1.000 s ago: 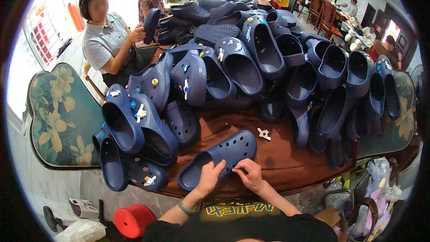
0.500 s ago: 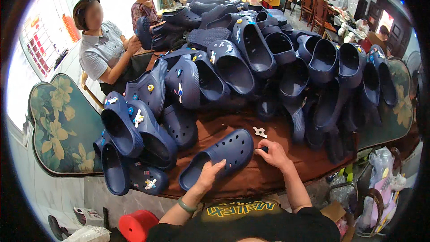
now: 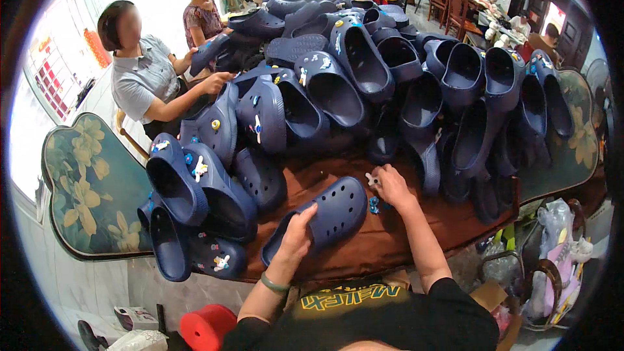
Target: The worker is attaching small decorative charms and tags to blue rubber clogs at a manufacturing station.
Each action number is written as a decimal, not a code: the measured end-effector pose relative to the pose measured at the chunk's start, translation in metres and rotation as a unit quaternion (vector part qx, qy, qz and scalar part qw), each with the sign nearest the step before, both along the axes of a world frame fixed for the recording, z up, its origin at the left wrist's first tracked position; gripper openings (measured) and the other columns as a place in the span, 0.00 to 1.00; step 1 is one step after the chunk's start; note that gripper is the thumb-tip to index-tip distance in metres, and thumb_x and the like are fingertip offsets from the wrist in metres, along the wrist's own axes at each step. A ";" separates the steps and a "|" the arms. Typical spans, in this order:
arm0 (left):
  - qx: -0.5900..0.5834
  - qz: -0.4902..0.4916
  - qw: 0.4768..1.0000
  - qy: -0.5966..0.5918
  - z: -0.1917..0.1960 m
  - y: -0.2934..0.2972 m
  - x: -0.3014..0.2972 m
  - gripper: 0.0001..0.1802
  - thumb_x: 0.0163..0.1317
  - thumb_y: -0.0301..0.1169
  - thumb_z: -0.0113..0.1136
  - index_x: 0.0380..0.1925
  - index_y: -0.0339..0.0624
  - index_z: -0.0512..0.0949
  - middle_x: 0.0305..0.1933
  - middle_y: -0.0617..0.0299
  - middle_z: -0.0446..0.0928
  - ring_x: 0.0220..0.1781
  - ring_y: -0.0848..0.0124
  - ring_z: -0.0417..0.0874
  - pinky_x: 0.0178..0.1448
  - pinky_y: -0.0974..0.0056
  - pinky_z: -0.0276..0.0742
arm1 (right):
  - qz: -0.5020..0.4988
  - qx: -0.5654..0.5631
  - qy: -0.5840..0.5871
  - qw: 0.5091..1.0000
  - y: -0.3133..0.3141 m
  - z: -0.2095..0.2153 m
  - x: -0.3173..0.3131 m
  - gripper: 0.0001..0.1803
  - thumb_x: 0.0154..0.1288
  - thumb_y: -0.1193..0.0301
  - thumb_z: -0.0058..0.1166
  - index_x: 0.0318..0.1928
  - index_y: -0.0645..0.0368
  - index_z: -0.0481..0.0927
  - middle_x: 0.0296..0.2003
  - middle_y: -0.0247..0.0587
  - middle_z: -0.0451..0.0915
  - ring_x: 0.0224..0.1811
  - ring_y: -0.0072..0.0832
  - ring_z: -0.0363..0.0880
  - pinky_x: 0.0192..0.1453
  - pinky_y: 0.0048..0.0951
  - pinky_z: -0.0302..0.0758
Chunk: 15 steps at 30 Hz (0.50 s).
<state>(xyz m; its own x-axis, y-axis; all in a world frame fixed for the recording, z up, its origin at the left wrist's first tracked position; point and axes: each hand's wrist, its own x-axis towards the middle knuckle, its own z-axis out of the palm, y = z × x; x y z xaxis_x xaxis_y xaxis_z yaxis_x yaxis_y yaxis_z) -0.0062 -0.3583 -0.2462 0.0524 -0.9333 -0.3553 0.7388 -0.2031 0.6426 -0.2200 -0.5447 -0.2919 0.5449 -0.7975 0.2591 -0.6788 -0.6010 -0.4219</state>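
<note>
On the brown cloth lies a navy clog [image 3: 333,216], its holed toe pointing away to the right. My left hand [image 3: 296,234] grips its side, thumb on top and fingers hidden underneath. Just past the toe, my right hand [image 3: 392,186] has its fingers closed at the edge of a white shoe charm [image 3: 372,181]; whether the charm is off the cloth I cannot tell. Between that hand and the clog's toe sits a small blue charm [image 3: 374,205]. The holes of this clog show no charms.
A big heap of navy clogs [image 3: 335,94] covers the table's far side, some bearing charms. More clogs [image 3: 174,185] are stacked at the left. A co-worker [image 3: 146,68] at the far left handles a clog. Below stand a red stool [image 3: 207,326] and plastic bags [image 3: 552,247].
My right hand has moved away from me to the white charm; a blue charm now shows on the cloth near the toe. My left hand keeps hold of the clog.
</note>
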 end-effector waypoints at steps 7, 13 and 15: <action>-0.062 0.019 0.994 -0.090 -0.004 -0.008 0.000 0.09 0.54 0.26 0.58 0.33 0.33 0.81 0.36 0.60 0.81 0.40 0.70 0.82 0.50 0.63 0.77 | -0.020 0.191 -0.251 0.949 0.016 0.051 -0.003 0.11 0.58 0.75 0.59 0.42 0.62 0.78 0.34 0.40 0.82 0.35 0.24 0.80 0.40 0.25 0.75; -0.087 0.003 0.996 -0.019 0.001 -0.012 0.003 0.23 0.51 0.20 0.50 0.50 0.26 0.73 0.48 0.52 0.79 0.49 0.65 0.81 0.57 0.63 0.76 | 0.040 0.302 -0.341 0.889 0.041 0.056 0.027 0.15 0.61 0.80 0.58 0.49 0.61 0.80 0.39 0.33 0.82 0.40 0.20 0.79 0.44 0.22 0.76; -0.087 -0.004 0.996 -0.009 0.001 -0.009 0.003 0.26 0.50 0.19 0.48 0.53 0.26 0.70 0.50 0.51 0.78 0.51 0.64 0.81 0.60 0.62 0.75 | 0.194 0.087 -0.298 0.931 0.047 0.059 0.038 0.14 0.57 0.80 0.60 0.46 0.59 0.81 0.39 0.36 0.82 0.40 0.25 0.81 0.45 0.24 0.76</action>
<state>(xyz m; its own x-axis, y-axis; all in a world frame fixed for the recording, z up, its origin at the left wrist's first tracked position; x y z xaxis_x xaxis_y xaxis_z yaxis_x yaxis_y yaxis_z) -0.0029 -0.3674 -0.2448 0.0502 -0.9810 -0.1872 0.7259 -0.0929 0.6815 -0.1817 -0.4978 -0.2328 0.6018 -0.6283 0.4930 -0.0397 -0.6401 -0.7672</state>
